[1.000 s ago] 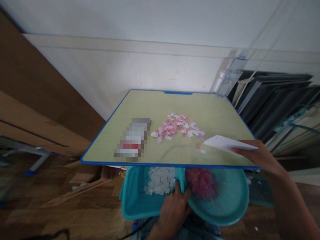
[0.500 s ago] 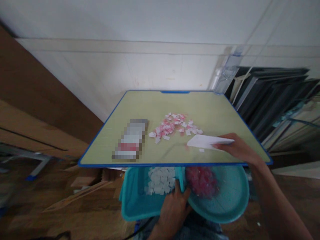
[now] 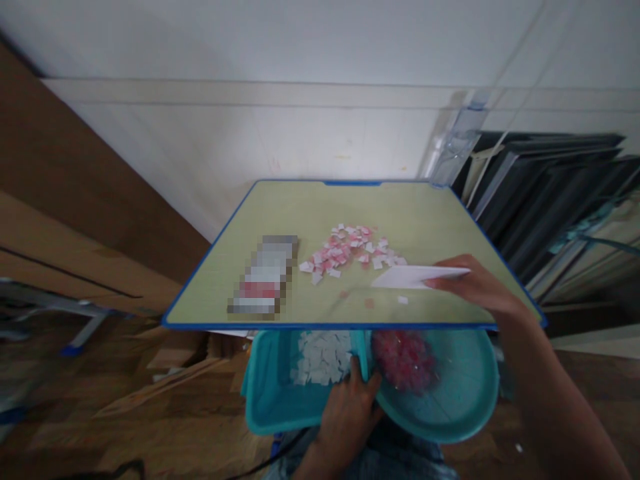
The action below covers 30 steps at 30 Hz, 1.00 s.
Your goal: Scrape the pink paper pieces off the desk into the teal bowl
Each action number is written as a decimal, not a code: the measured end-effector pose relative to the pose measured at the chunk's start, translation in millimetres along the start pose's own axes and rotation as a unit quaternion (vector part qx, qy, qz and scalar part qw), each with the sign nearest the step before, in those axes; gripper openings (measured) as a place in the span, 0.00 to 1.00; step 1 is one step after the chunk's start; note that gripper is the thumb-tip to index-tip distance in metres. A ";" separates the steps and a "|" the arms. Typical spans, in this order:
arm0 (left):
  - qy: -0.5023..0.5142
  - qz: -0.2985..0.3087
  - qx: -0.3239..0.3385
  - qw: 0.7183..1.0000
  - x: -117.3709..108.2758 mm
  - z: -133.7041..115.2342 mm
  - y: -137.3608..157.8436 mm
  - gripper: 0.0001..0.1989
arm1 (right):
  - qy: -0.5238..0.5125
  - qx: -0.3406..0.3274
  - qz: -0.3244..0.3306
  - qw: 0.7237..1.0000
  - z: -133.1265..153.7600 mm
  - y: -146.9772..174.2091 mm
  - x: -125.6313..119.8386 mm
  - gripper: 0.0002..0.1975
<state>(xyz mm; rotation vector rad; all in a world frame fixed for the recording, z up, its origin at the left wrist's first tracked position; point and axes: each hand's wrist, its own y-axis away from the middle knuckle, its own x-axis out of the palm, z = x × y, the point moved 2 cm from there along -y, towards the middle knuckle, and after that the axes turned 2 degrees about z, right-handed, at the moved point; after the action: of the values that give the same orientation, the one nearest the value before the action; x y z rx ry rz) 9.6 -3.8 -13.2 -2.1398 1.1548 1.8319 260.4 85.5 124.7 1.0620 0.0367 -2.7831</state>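
Observation:
My right hand is closed on a white sheet of paper, which looks folded or stacked and is held low over the pale green board. Just beyond its left end lies a loose heap of small white and pink paper pieces. My left hand is down below the board's near edge. Its fingers and thumb grip the adjoining rims of a turquoise rectangular tub and a round turquoise basin. White pieces lie in the tub, and pink ones in the basin.
A pixelated flat object lies on the board's left side. A clear plastic bottle or tube leans on the wall behind. Dark flat panels are stacked at the right, and brown boards stand at the left.
The paper in my right hand has shifted slightly up and tilted flatter. Pink spots or pieces now show on the board near its left end. My left hand keeps its grip.

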 end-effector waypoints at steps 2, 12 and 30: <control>0.003 0.008 -0.004 1.000 -1.2 -0.4 0.0 0.23 | 0.023 0.020 -0.002 1.000 -7.8 15.6 -12.4 0.18; 0.008 0.017 0.001 1.000 -2.1 0.1 -0.2 0.24 | 0.014 0.083 0.027 0.996 -18.2 61.4 -23.1 0.23; 0.004 -0.004 0.007 1.000 -0.7 -0.1 0.3 0.23 | 0.036 0.089 -0.012 0.995 -12.3 57.5 -26.2 0.23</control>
<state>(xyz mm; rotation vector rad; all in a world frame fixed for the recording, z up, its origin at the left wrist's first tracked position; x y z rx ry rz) 9.6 -3.7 -12.5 -2.1424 1.1545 1.8085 296.9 33.5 134.9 1.2095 -0.1964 -2.8106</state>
